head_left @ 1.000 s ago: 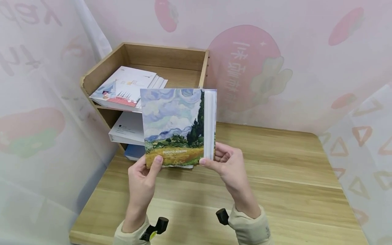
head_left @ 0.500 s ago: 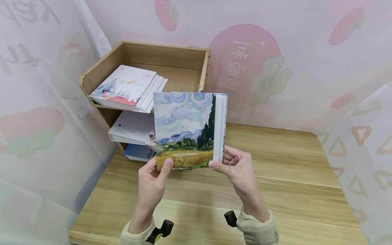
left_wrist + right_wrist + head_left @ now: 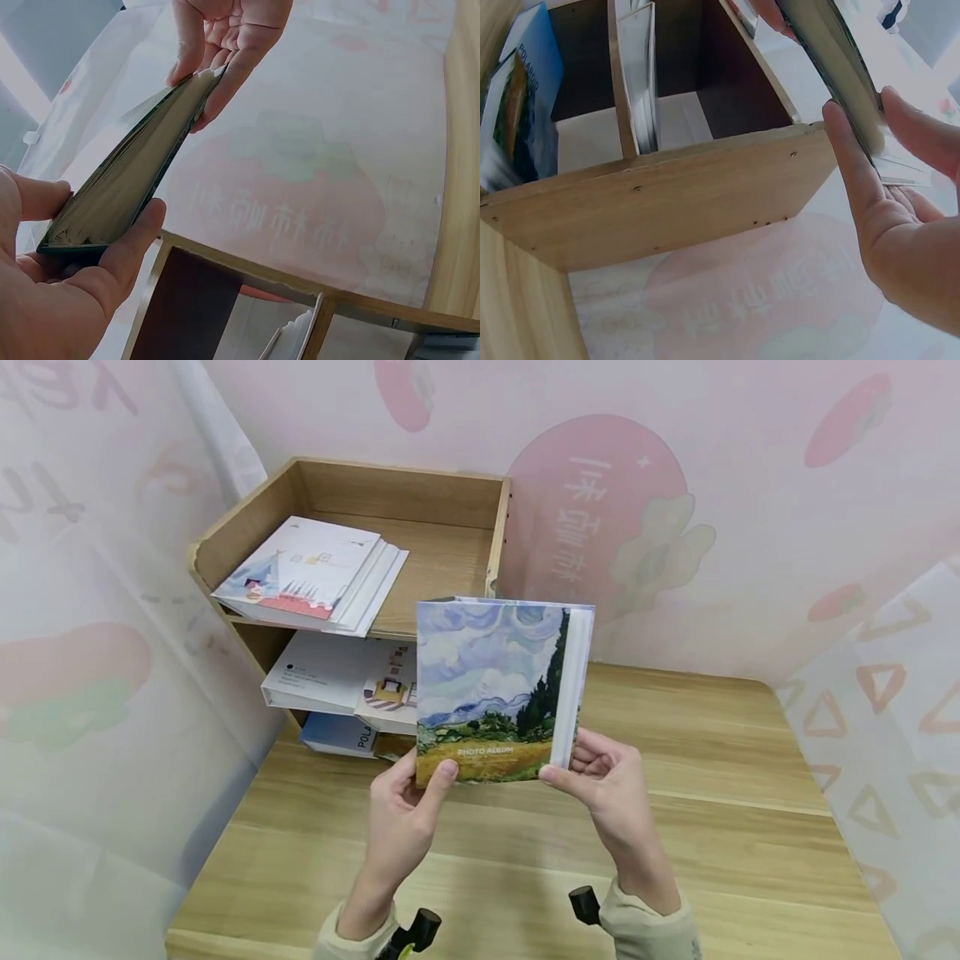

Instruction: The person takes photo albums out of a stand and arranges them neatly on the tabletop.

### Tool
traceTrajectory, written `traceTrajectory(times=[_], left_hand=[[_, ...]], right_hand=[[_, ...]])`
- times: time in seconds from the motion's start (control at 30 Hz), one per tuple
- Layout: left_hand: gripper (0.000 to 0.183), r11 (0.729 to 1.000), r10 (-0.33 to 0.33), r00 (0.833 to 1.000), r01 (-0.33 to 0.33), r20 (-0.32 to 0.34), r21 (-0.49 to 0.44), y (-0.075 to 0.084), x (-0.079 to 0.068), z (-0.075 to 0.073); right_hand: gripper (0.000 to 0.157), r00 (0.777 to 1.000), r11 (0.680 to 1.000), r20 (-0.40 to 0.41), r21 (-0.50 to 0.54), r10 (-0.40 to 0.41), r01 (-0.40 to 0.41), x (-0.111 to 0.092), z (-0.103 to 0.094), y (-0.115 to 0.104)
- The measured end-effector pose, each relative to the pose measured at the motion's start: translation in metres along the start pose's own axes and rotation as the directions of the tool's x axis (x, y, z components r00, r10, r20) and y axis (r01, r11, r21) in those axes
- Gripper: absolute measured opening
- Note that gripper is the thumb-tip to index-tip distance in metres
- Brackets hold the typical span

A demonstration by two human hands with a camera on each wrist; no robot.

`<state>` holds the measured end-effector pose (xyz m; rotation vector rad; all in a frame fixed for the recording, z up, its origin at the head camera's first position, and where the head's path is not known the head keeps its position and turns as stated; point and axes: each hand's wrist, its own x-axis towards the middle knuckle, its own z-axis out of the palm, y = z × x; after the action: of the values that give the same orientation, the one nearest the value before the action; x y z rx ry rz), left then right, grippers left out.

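Observation:
Both hands hold up a photo album (image 3: 487, 693), its cover a painted landscape of swirling clouds, dark cypress and golden field. My left hand (image 3: 405, 822) pinches its lower left corner, thumb on the front cover. At the lower right corner my right hand (image 3: 618, 793) grips it the same way, near the white page edges. In the left wrist view the album's page edges (image 3: 131, 165) run between the two hands. The right wrist view shows my right hand's (image 3: 907, 225) thumb and fingers on either side of the album. Its back cover is hidden in the head view.
A wooden shelf unit (image 3: 405, 493) stands at the table's back left. White albums (image 3: 322, 568) lie on its top tier, more albums (image 3: 322, 672) in the middle, and a blue "POLA..." album (image 3: 337, 735) at the bottom. Printed curtains surround the wooden table (image 3: 720, 793).
Both hands have carried the album right and slightly down in the head view, away from the shelf. More of the albums on the middle and bottom tiers now shows.

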<state>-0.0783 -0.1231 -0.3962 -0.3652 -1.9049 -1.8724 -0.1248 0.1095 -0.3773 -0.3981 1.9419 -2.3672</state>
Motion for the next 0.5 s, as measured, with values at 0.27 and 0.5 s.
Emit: traceTrajectory(times=[0.27, 0.5], left_hand=[[0.018, 1.0, -0.013, 0.999, 0.012, 0.039, 0.021, -0.008, -0.002, 0.011], [0.022, 0.998, -0.056, 0.997, 0.057, 0.046, -0.04, -0.014, -0.008, 0.023]], right_hand=[[0.044, 0.999, 1.0, -0.031, -0.018, -0.003, 0.003, -0.007, -0.012, 0.008], [0.047, 0.999, 1.0, -0.045, -0.016, 0.006, -0.007, -0.014, -0.024, 0.014]])
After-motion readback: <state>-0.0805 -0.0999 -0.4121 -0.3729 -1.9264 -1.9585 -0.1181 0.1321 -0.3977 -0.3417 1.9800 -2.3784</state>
